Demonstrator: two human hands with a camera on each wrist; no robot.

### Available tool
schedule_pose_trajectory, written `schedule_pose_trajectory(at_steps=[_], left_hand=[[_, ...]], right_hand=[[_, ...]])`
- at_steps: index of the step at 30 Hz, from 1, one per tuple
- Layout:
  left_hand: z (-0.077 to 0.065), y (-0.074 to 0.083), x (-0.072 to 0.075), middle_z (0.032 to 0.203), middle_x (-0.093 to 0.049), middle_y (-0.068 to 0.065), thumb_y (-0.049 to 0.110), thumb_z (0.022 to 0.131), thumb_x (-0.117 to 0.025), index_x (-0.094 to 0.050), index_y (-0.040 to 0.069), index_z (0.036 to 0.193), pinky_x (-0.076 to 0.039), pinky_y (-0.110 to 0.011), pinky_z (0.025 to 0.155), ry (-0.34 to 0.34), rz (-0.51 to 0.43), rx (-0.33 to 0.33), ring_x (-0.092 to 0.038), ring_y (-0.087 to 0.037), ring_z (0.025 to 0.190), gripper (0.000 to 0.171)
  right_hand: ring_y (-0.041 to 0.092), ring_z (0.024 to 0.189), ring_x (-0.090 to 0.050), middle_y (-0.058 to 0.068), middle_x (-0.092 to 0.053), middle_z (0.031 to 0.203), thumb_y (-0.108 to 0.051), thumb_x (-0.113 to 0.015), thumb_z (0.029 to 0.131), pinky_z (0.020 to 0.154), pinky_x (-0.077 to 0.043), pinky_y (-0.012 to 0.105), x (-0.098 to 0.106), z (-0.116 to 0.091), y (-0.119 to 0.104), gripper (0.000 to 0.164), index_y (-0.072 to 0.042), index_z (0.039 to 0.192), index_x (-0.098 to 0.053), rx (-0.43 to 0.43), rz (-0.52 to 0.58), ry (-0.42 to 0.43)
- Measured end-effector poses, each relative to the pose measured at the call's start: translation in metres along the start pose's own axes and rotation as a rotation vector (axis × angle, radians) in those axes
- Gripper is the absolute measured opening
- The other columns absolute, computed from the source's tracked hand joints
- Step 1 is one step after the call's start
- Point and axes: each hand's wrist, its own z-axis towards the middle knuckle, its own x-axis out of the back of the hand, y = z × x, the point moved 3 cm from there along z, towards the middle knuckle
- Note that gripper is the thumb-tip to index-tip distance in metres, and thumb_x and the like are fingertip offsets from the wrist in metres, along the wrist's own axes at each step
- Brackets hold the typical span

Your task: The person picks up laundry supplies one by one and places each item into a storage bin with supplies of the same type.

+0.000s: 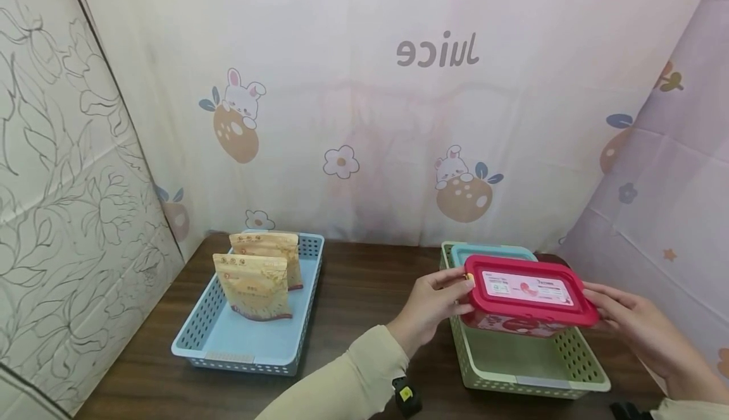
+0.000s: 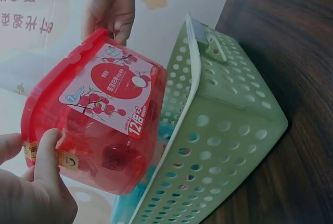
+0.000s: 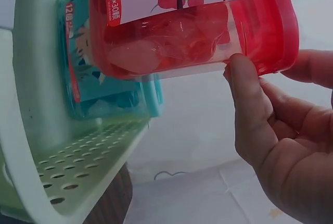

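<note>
A red lidded plastic box (image 1: 526, 293) with a pink label hangs tilted above the green basket (image 1: 529, 379). My left hand (image 1: 435, 306) grips its left end, near a small gold seal that shows in the left wrist view. At the opposite end my right hand (image 1: 643, 325) holds the box under the lid's rim, its thumb (image 3: 244, 86) against the wall in the right wrist view. Through the clear red wall, rounded packets are partly visible. Behind it, a teal lidded box (image 3: 99, 62) stands in the far part of the basket, mostly hidden in the head view.
On the left of the brown wooden table (image 1: 364, 319) stands a blue perforated basket (image 1: 213, 344). Two yellow pouches, a front one (image 1: 256, 287) and a rear one (image 1: 293, 262), stand in it. A printed curtain (image 1: 353, 91) hangs behind the table.
</note>
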Motion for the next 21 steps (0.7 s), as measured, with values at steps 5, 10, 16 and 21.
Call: schedule_pose_trajectory(at_steps=[5, 10, 16, 21], left_hand=[[0.002, -0.008, -0.001, 0.107, -0.069, -0.008, 0.008, 0.095, -0.07, -0.068, 0.005, 0.126, -0.058, -0.042, 0.084, 0.015, -0.003, 0.005, -0.071, -0.026, 0.097, 0.032], [0.004, -0.014, -0.001, 0.106, -0.07, -0.008, 0.007, 0.094, -0.07, -0.068, 0.005, 0.125, -0.058, -0.041, 0.083, 0.023, 0.004, 0.011, -0.07, -0.028, 0.098, 0.031], [0.007, -0.024, 0.0, 0.106, -0.07, -0.008, 0.007, 0.093, -0.071, -0.069, 0.005, 0.124, -0.059, -0.041, 0.082, 0.054, 0.012, 0.029, -0.07, -0.027, 0.096, 0.031], [0.009, -0.035, 0.001, 0.105, -0.07, -0.008, 0.006, 0.092, -0.072, -0.069, 0.005, 0.122, -0.059, -0.041, 0.08, 0.09, 0.002, 0.042, -0.07, -0.028, 0.095, 0.03]], right_hand=[[0.01, 0.084, -0.067, -0.015, -0.068, 0.098, -0.022, -0.05, 0.107, 0.072, -0.059, 0.025, 0.002, 0.001, 0.007, 0.026, -0.043, 0.104, -0.065, 0.064, 0.078, -0.002], [0.009, 0.085, -0.067, -0.016, -0.067, 0.099, -0.022, -0.05, 0.107, 0.073, -0.058, 0.026, 0.002, 0.003, 0.012, 0.026, -0.043, 0.104, -0.065, 0.047, 0.073, -0.019], [0.006, 0.088, -0.066, 0.008, -0.065, 0.117, -0.03, -0.048, 0.108, 0.075, -0.058, 0.027, 0.002, 0.007, 0.015, 0.049, 0.009, 0.136, -0.055, -0.015, -0.046, -0.029], [0.006, 0.088, -0.067, 0.029, -0.061, 0.123, -0.031, -0.044, 0.109, 0.074, -0.056, 0.024, -0.001, 0.01, 0.02, 0.06, 0.021, 0.139, -0.039, -0.029, -0.122, -0.036]])
